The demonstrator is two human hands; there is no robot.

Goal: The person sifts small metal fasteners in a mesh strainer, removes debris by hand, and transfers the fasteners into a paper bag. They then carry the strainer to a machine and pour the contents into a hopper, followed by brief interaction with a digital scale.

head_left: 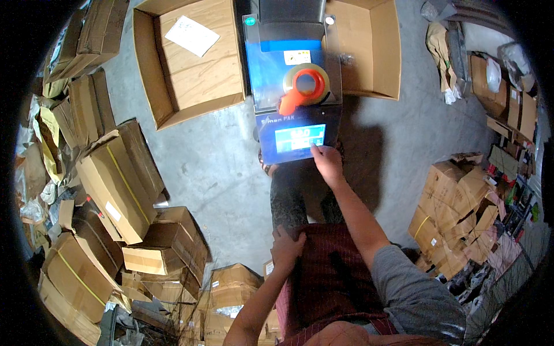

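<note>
A blue machine with a lit touchscreen stands upright in front of me. My right hand is at the screen's lower right part, one digit extended onto it and the other fingers curled in, partly hidden. Nothing shows in its grasp. On the machine's clear top cover lies an orange tape dispenser with a roll of tape. My left hand rests near my thigh at the edge of my dark red striped apron, fingers apart and holding nothing.
Open cardboard boxes flank the machine: a left box with a white paper sheet in it, and a right box. Stacked cartons line the left side. Flattened cardboard and mixed items crowd the right.
</note>
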